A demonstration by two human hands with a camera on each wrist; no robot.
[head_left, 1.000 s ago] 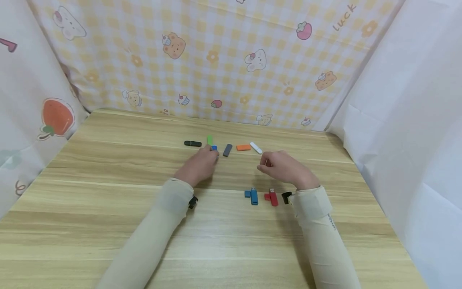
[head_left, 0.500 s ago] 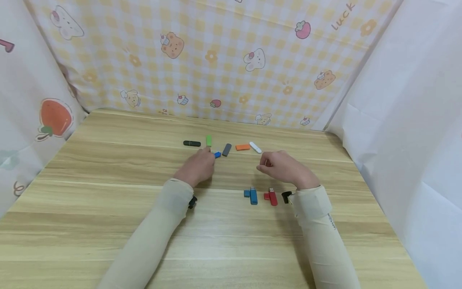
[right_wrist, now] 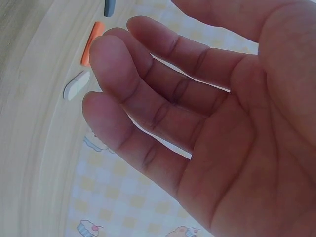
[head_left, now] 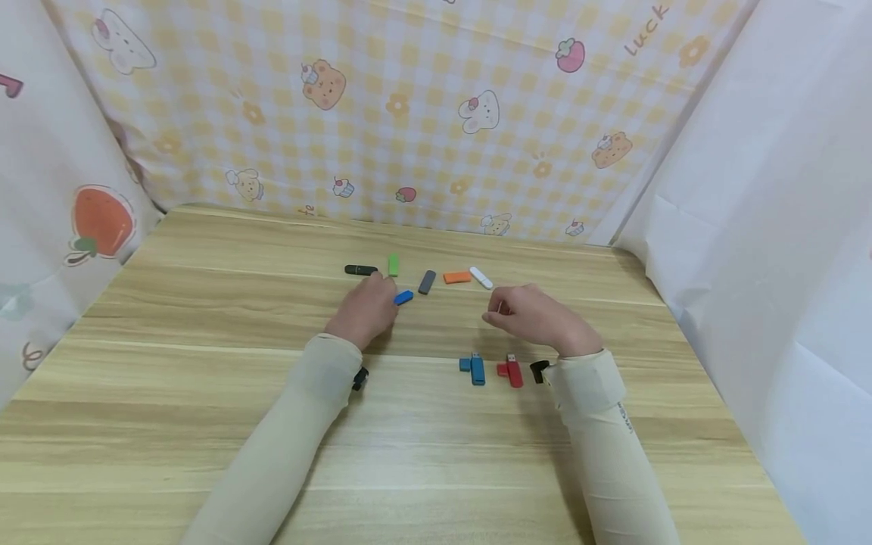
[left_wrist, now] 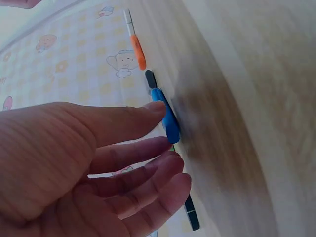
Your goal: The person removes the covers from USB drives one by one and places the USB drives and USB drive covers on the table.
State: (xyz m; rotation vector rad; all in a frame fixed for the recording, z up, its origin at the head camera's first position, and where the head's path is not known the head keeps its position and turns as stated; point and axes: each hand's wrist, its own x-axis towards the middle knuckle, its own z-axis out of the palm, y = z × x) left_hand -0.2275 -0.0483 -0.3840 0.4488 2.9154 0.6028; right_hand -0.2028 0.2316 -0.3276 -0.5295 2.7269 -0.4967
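Note:
My left hand is at the near left of a capped blue USB flash drive lying on the table. In the left wrist view, thumb and index finger stand apart beside this blue drive, the thumb tip overlapping its edge; whether they touch it is hard to tell. Loosely curled and holding nothing, my right hand hovers right of the row. A black drive, a green one, a grey one, an orange one and a white one lie around.
Nearer to me are an uncapped teal-blue USB drive and an uncapped red one, each with its cap beside it. A patterned curtain hangs behind the wooden table; white curtains flank it.
The blue flash drive has come slightly nearer and turned to lie at a slant. My left hand has drawn left, so more of the drive shows. My right hand has stayed in place.

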